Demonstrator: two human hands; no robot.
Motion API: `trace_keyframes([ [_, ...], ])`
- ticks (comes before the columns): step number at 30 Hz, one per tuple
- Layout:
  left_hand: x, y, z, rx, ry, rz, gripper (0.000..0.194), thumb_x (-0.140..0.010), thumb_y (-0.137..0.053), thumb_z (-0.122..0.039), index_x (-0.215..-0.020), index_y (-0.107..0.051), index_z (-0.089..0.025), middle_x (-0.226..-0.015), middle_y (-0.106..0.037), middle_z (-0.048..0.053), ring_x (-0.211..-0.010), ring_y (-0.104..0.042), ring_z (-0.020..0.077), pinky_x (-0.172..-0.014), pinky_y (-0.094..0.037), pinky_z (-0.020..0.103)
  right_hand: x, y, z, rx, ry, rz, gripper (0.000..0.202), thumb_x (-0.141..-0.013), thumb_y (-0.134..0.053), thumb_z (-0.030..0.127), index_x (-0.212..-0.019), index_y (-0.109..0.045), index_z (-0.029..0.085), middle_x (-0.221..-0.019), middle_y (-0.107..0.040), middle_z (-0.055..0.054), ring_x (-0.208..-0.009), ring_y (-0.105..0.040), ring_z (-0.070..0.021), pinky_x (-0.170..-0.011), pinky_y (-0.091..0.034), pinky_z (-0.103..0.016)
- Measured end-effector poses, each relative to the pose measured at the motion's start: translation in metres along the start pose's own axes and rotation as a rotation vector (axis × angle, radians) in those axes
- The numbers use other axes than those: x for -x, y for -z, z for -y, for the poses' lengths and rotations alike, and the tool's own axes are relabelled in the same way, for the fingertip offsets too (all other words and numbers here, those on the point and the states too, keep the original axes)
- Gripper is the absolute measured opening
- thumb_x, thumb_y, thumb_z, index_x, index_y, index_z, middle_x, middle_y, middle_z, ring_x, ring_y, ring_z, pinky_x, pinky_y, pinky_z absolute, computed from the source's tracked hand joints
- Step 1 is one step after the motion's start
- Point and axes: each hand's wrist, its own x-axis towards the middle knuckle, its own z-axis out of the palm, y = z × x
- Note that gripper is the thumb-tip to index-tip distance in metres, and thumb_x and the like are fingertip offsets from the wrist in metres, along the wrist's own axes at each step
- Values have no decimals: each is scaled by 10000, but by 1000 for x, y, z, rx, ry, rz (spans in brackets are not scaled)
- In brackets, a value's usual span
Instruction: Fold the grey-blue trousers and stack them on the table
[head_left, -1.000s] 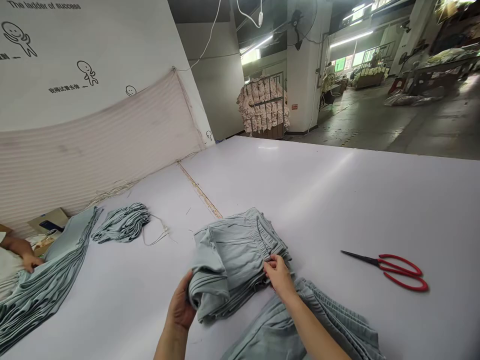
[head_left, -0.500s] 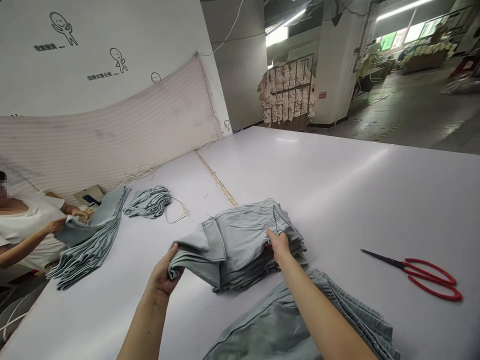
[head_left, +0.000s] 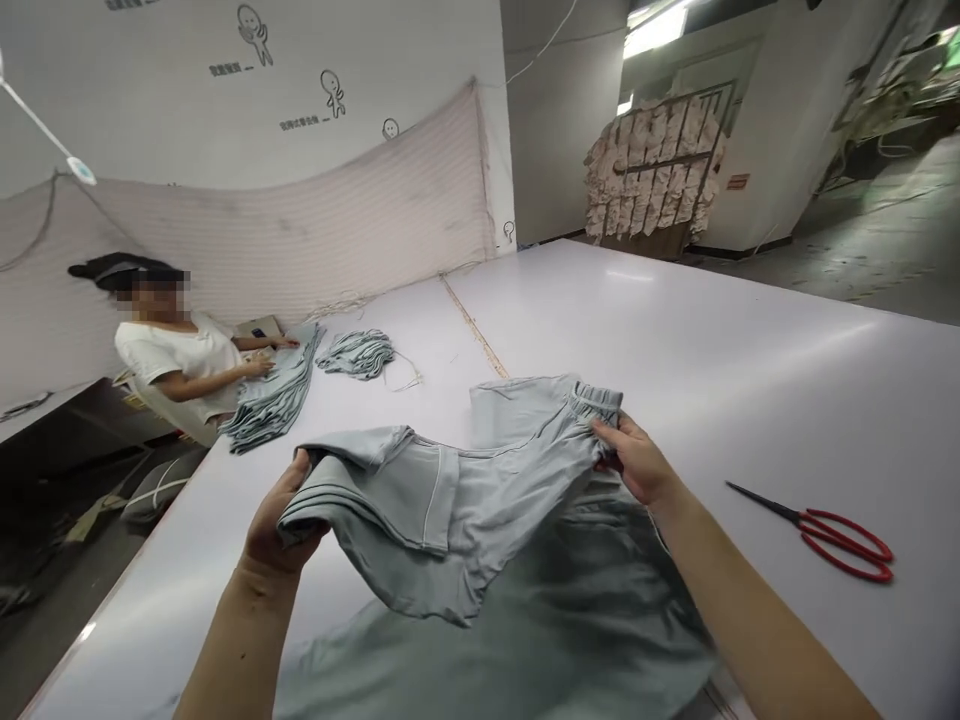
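Observation:
Grey-green garments (head_left: 495,500) with gathered elastic waistbands are stretched between my two hands above the table. My left hand (head_left: 281,520) is closed round their folded, layered end at the left. At the right, my right hand (head_left: 634,455) grips the elastic waistband end, fingers partly hidden behind the cloth. Below the lifted garments lies more grey-green cloth (head_left: 525,640), spread near the table's front and blurred in places. How many layers I hold cannot be told.
Red-handled scissors (head_left: 844,543) lie open on the white table (head_left: 787,430) at right. A measuring tape (head_left: 476,330) runs towards the wall. At left, a person in a white top (head_left: 176,355) handles a garment stack (head_left: 274,400); beside it is a bundle (head_left: 356,354).
The garments my hands hold have been raised off the table and drawn out wider, towards me. The view has turned left, showing more of the other person.

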Motion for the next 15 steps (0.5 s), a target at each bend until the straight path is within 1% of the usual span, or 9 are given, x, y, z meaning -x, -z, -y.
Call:
trace_keyframes([
  [2, 30, 20, 14, -7, 54, -38, 365, -945, -363, -302, -1013, -656, -95, -654, -721, 69, -618, -702, 199, -594, -612, 303, 31, 12, 4, 36, -14, 42, 411, -647, -730, 424, -991, -605, 238, -750, -616, 13, -538, -498, -114, -380, -391, -203],
  [4, 57, 42, 32, 3, 95, -82, 346, -937, -385, -298, -1009, -665, -109, -695, -739, 73, -653, -713, 205, -659, -618, 315, 58, 24, 2, 72, -42, 69, 402, -649, -734, 418, -982, -609, 230, -725, -610, 12, -518, -486, -108, -371, -386, -199],
  [6, 80, 64, 49, 40, 121, -117, 337, -937, -388, -286, -995, -676, -123, -714, -750, 70, -678, -719, 198, -717, -614, 311, 78, 36, -4, 99, -79, 83, 410, -645, -742, 411, -988, -613, 227, -718, -610, 11, -498, -478, -104, -358, -381, -196],
  [8, 100, 86, 65, 76, 145, -128, 360, -943, -365, -287, -955, -689, -130, -714, -754, 72, -697, -724, 199, -751, -608, 311, 94, 48, -13, 118, -114, 85, 429, -643, -747, 404, -1013, -616, 230, -756, -630, 0, -510, -496, -112, -351, -388, -197],
  [12, 129, 125, 97, 128, 199, -116, 401, -952, -324, -266, -888, -701, -144, -717, -761, 75, -730, -731, 205, -802, -596, 311, 117, 70, -27, 161, -160, 42, 429, -648, -745, 387, -1033, -624, 240, -870, -673, -32, -576, -545, -139, -360, -419, -206],
  [15, 138, 146, 125, 156, 250, -124, 393, -950, -330, -275, -878, -694, -146, -715, -763, 80, -742, -732, 211, -820, -590, 305, 126, 84, -38, 188, -180, -2, 406, -644, -746, 365, -1011, -635, 232, -916, -686, -52, -598, -557, -145, -369, -433, -206],
])
